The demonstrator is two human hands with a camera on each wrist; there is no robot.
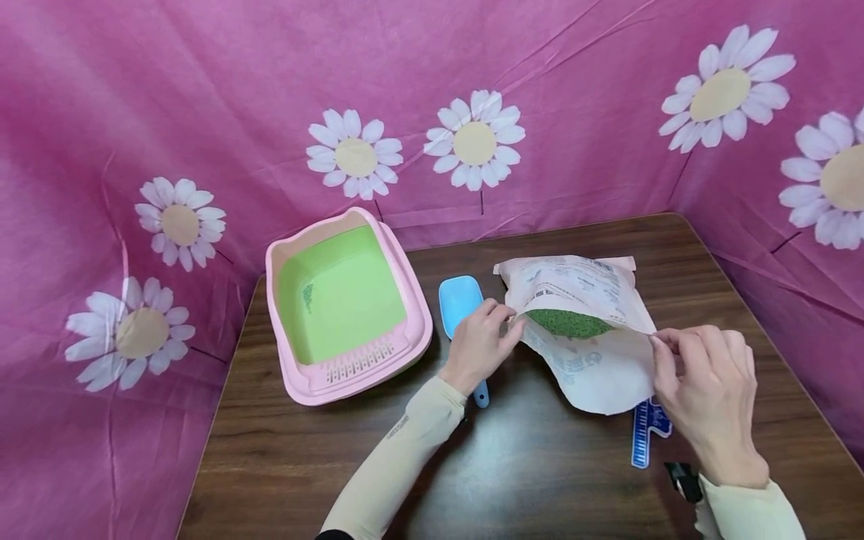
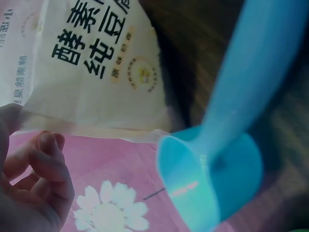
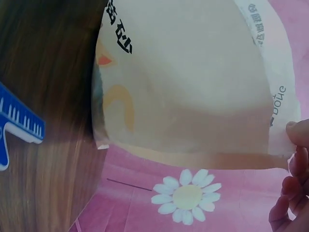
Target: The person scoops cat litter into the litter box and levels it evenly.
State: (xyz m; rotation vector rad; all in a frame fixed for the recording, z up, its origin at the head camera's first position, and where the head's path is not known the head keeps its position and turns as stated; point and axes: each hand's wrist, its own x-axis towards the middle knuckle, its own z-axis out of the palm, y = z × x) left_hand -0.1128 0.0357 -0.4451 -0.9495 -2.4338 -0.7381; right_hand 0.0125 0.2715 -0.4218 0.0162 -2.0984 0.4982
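Two hands hold a floppy, whitish paper bag (image 1: 587,375) on the right side of the brown table (image 1: 533,472). The left hand (image 1: 481,337) pinches one side of its mouth, and the right hand (image 1: 709,390) pinches the other, so the two hands are well apart. Big black writing (image 2: 82,19) on the bag says 酵素 and 纯豆, with one more sign cut off at the top of the left wrist view. A small round badge (image 2: 143,75) is printed near it, but its words are too tiny to read. The right wrist view shows 砂, with orange shapes below. The mouth gapes, and lots of little green grains (image 1: 570,323) show inside. A blue ruler (image 1: 641,444) with white lines pokes out by the bag's near edge; its curly letters are too small to read. A light blue scoop (image 1: 460,304) lies beside the left hand, partly behind it. Left of that sits a pink tub (image 1: 405,285), green inside, with a few specks (image 1: 307,296) in it.
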